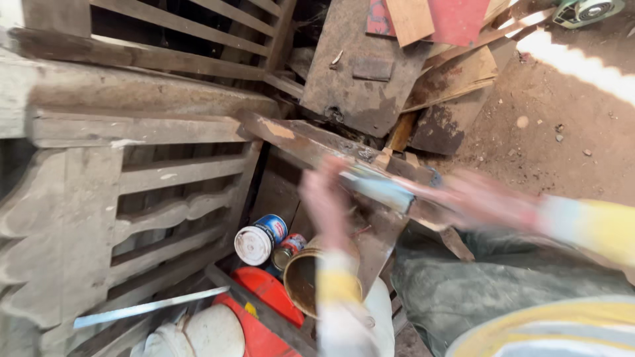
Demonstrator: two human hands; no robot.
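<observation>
A large wooden frame (132, 178) with horizontal slats is seen on the left side, grey and worn, and it fills most of that half of the scene. Far behind it, a flat dark board (357, 79) is leaned among a pile of wood scraps (456, 73), with a red panel (456, 20) at the far edge. On the right, bare brown ground (569, 132) is shown, crossed by a band of sunlight.

A long plank (311, 142) with peeled paint is stretched from the middle of the scene toward the right. Near the right side, a dark green cloth (476, 284) is spread below a yellow sleeve (595, 228).

The right hand (483, 198) is blurred by motion. It is placed at the right end of the plank, and a pale blue-grey piece (380, 188) is seen between the two hands, lying along the plank. It cannot be told if the fingers are closed around anything. The left hand (327, 198) is raised with the fingers pointing far, close beside the left end of that pale piece; whether it is gripped or only touched cannot be told.

Below the left hand, a rusty open tin (304, 277) is standing. Just left of it, a small can (289, 250) and a blue can with a white lid (260, 238) are lying on their sides. Near them, a red container (264, 304) is seen, and a thin pale strip (149, 307) is lying across the near left corner.
</observation>
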